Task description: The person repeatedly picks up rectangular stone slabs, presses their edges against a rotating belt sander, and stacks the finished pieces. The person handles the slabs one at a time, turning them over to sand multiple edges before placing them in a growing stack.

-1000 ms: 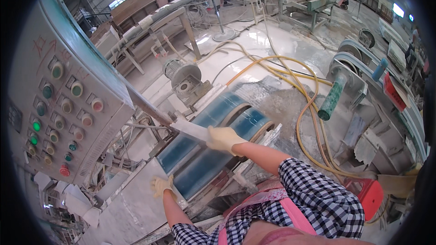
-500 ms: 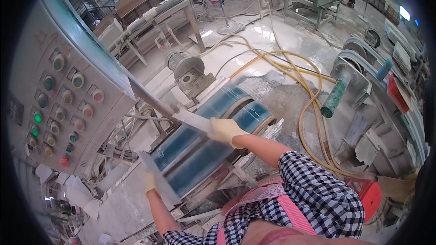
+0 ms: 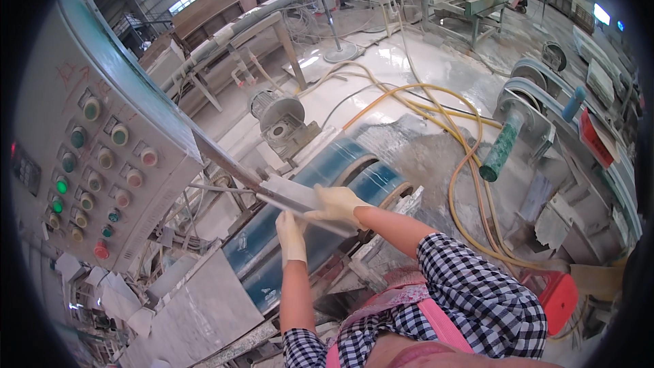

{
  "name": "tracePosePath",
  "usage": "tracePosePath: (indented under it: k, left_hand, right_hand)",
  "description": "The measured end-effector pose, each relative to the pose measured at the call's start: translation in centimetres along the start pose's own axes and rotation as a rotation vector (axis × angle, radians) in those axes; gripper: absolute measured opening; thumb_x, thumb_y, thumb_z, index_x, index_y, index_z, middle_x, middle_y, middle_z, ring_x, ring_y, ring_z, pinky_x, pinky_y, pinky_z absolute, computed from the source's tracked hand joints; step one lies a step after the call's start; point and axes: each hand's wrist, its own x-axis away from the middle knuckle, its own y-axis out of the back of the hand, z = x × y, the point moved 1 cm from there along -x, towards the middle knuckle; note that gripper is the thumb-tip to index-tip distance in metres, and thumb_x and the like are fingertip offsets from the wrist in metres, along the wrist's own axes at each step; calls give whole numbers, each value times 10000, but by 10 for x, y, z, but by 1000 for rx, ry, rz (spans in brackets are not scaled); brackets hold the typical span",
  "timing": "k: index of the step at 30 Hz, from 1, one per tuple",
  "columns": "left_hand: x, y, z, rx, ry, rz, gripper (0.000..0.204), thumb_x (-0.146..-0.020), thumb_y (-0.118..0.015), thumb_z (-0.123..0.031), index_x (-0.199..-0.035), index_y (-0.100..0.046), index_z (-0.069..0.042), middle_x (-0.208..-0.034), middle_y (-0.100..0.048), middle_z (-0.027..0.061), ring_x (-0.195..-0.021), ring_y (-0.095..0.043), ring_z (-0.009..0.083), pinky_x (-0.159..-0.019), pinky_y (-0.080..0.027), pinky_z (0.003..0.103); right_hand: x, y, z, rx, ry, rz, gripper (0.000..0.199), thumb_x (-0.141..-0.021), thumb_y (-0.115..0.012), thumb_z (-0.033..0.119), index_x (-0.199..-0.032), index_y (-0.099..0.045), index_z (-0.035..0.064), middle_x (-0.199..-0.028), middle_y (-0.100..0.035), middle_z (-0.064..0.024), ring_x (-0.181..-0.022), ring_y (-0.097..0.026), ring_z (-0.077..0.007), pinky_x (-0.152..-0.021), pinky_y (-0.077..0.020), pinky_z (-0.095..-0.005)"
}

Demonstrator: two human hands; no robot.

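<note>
Both hands wear pale gloves and are close together over two parallel blue belts (image 3: 255, 251). My right hand (image 3: 340, 206) is closed on the right end of a pale grey stone strip (image 3: 289, 189), which lies across the belts towards the cabinet. Just nearer to me, my left hand (image 3: 291, 235) grips a second thin stone strip (image 3: 330, 223), its thumb and fingertips at the edge. This second strip is blurred, and runs alongside the first; I cannot tell whether the two touch. Parts of both strips are hidden behind the gloves.
A control cabinet (image 3: 129, 215) with several round buttons stands at left. Beyond the belts is a dusty motor (image 3: 281, 123). Yellow hoses (image 3: 453, 187) loop across the wet floor. A grey slab (image 3: 211, 307) lies at the belts' near-left end; a green roller (image 3: 503, 146) sticks out at right.
My left hand has moved up and right with its strip, from the belts' near end to beside my right hand. The right hand stays at the first strip, nearly in place.
</note>
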Motion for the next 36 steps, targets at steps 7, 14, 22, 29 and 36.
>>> tracePosePath:
  k: [7,14,22,29,36]
  left_hand:
    - [-24,25,-22,-711,-33,-21,327,-1019,-478,-100,-1304,-606,-6,-1184,-673,129,-1090,-656,201,-846,-563,358]
    - [-36,-9,-79,-1747,-727,110,539,-898,-544,-45,-1435,-519,-86,-1465,-545,107,-1385,-473,311,-1128,-387,459]
    - [-70,-60,-72,-2250,-877,619,641,-860,-582,-57,-1484,-466,-153,-1502,-499,92,-1427,-426,242,-1169,-314,499]
    - [-59,-69,-86,-2299,-587,772,325,-790,-709,-143,-1112,-728,-102,-1052,-725,138,-1126,-659,284,-1104,-392,463]
    - [52,-40,-85,-2184,-237,733,562,-611,-818,-553,-890,-785,-66,-853,-741,197,-916,-725,321,-1109,-405,470]
  right_hand:
    - [-2,6,13,55,-119,99,536,-730,-775,267,-1099,-534,-37,-1046,-699,-232,-950,-711,-383,-781,-574,-448]
    - [-3,7,23,70,-239,61,427,-754,-713,165,-1109,-568,-24,-1030,-712,-226,-944,-719,-378,-791,-578,-456]
    - [-3,7,16,40,-194,42,420,-758,-702,164,-1108,-566,-23,-1023,-717,-225,-940,-721,-369,-796,-579,-457]
    - [2,21,8,6,-76,143,471,-750,-718,197,-1130,-571,-38,-1007,-715,-231,-924,-716,-383,-779,-576,-463]
    - [8,36,-12,159,579,518,564,-735,-727,281,-1231,-616,37,-1026,-698,-263,-977,-690,-410,-864,-535,-473]
